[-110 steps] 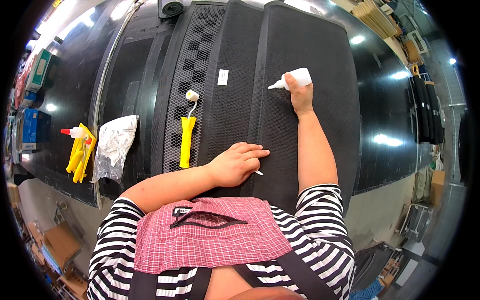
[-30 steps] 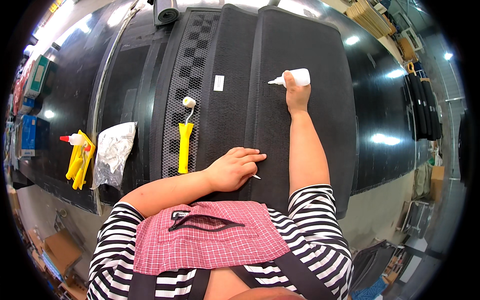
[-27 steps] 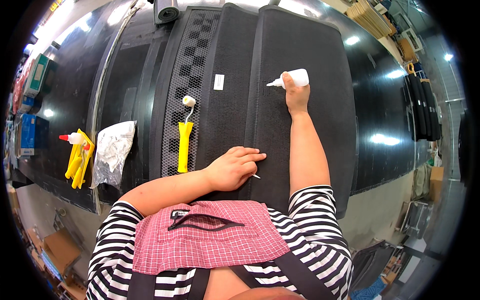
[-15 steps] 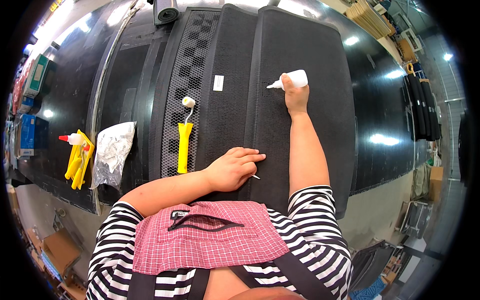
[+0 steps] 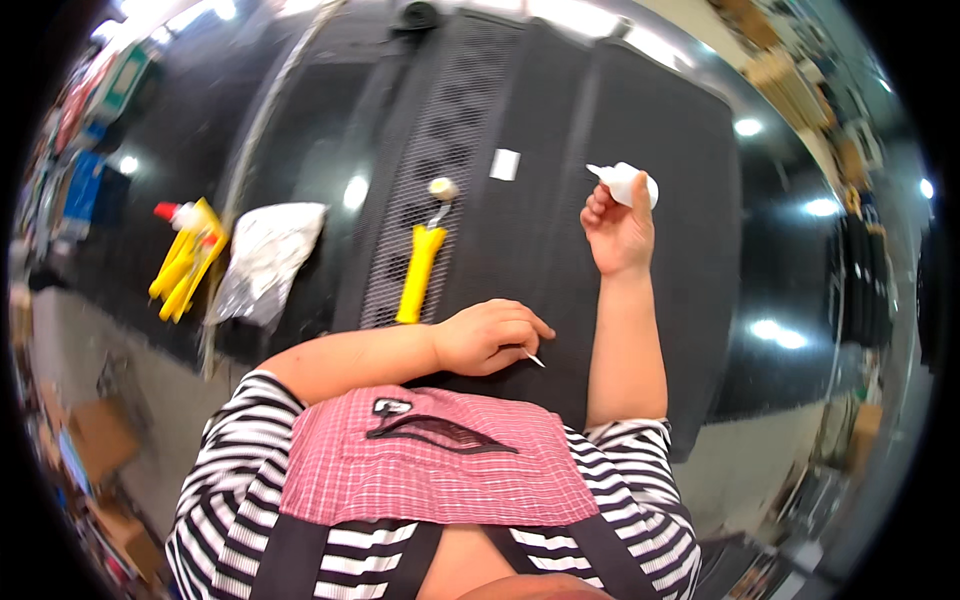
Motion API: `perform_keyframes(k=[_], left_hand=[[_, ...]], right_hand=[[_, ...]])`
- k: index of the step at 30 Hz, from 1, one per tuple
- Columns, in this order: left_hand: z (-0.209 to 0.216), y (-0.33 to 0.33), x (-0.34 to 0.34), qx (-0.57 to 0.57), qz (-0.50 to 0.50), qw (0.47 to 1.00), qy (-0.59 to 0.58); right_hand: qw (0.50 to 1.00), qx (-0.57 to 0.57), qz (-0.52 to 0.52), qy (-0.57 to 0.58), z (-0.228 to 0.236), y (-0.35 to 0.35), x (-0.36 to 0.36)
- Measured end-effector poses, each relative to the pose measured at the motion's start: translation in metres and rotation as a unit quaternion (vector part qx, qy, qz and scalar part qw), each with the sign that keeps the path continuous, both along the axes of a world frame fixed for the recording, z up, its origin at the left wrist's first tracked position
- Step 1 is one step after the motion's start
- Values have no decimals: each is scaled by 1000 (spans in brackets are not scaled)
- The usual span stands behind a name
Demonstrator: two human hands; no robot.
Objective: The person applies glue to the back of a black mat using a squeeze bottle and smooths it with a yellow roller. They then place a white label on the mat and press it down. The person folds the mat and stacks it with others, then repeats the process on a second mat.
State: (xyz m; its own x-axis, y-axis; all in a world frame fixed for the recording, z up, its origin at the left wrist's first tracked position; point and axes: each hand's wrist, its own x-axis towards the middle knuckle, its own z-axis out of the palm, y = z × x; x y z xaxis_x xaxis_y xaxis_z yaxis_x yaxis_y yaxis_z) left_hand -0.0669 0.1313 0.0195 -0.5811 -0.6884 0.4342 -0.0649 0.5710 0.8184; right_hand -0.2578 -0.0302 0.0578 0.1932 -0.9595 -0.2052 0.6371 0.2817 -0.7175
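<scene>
My right hand is closed around a white squeeze bottle, its narrow nozzle pointing left above the black mat. My left hand rests near the mat's front part, with a thin white stick poking out from its curled fingers. Most of that stick is hidden by the hand. Left of the hands, a small roller with a yellow handle and a pale head lies on a strip of metal mesh. A white label sits on the mat beyond my left hand.
On the black table at the left lie a clear plastic bag with white contents, several yellow handles, and a white bottle with a red tip. A rolled dark mat is at the far edge. Cardboard boxes stand lower left.
The bottle has lifted off the mat and turned in my right hand, which has drawn back toward me. My left hand keeps the white stick. The whole view has tilted.
</scene>
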Motion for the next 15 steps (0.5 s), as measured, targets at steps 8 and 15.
perform_keyframes(k=[8, 15], left_hand=[[3, 102, 116, 128, 161, 978, -33], [-14, 177, 149, 281, 292, 914, 32]], right_hand=[[854, 249, 398, -224, -1, 112, 188], [809, 361, 419, -199, -54, 93, 301]])
